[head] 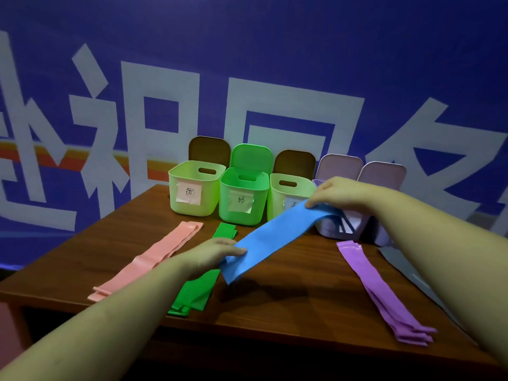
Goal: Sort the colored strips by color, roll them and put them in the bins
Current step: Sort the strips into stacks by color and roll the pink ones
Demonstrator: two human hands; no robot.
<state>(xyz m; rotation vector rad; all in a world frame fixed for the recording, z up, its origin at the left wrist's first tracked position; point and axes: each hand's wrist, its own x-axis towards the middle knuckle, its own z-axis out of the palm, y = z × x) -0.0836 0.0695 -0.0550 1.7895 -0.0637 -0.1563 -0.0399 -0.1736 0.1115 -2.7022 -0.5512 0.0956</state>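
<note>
A blue strip (270, 237) is stretched above the table between my two hands. My left hand (213, 254) pinches its near end and my right hand (339, 193) pinches its far end, just in front of the bins. Flat on the table lie pink strips (154, 259) at the left, green strips (198, 290) partly under my left arm, purple strips (384, 292) at the right and grey strips (404, 266) beside my right arm. Labelled bins stand in a row at the back: a pale green bin (192, 188), a green bin (243, 198), another pale green bin (283, 196) and a lilac bin (330, 229).
The brown wooden table (288, 306) ends close at the front and left. A second lilac bin (383, 232) stands at the far right, partly hidden by my right arm. All bin lids stand raised against a blue banner wall (247, 64) right behind.
</note>
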